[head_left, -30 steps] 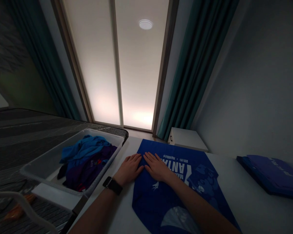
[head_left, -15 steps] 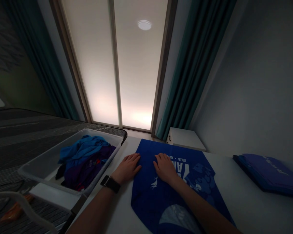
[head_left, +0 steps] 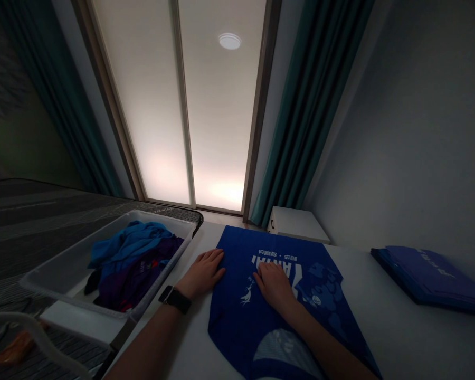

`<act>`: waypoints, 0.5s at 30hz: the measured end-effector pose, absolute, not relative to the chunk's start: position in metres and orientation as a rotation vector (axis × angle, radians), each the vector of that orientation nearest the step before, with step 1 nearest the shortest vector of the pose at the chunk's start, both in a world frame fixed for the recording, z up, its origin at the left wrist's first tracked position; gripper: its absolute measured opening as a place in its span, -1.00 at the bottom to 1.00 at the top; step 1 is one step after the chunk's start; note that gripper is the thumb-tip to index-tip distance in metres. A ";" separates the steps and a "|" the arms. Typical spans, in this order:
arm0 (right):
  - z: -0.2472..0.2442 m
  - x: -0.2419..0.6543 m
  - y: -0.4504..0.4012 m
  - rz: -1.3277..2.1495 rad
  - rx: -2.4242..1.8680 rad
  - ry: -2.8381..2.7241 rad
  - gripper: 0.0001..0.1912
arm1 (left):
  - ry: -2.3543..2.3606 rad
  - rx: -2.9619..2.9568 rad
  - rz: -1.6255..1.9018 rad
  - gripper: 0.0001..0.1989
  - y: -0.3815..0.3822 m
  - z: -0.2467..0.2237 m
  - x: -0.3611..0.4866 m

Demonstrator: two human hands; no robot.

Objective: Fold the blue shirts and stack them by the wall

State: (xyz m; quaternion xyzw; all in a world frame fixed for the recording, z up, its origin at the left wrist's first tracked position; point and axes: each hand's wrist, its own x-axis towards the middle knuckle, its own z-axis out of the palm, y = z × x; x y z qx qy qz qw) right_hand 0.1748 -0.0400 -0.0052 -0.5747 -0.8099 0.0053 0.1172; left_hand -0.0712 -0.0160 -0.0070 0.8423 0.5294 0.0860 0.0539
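A blue shirt (head_left: 237, 316) with white lettering and a pale patterned panel lies spread flat on the white table (head_left: 193, 338). My left hand (head_left: 201, 273), with a black watch on its wrist, rests at the shirt's left edge, fingers spread and holding nothing. On the shirt's middle, over the lettering, lies my right hand (head_left: 275, 285), palm down with its fingers slightly bent and nothing gripped.
A clear plastic bin (head_left: 59, 264) holding blue and purple clothes (head_left: 130, 243) stands left of the table. Folded garments (head_left: 435, 274) are stacked at the table's right. A white cabinet (head_left: 296, 224) stands beyond the far edge.
My right hand has slid toward me across the shirt, uncovering more of the lettering. My left hand remains at the shirt's left edge. The view has shifted slightly.
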 end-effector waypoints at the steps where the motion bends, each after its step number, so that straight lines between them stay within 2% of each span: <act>1: -0.006 0.175 -0.040 0.041 -1.655 -2.358 -0.82 | 1.609 2.559 0.259 -0.48 -0.016 -0.007 -0.071; 7: -0.009 0.179 -0.035 0.277 -1.566 -2.213 -0.91 | 1.603 2.549 0.240 -0.48 -0.017 -0.003 -0.070; 15: -0.010 0.182 -0.033 0.365 -1.616 -2.212 -0.74 | 1.596 2.567 0.288 -0.49 -0.018 -0.006 -0.071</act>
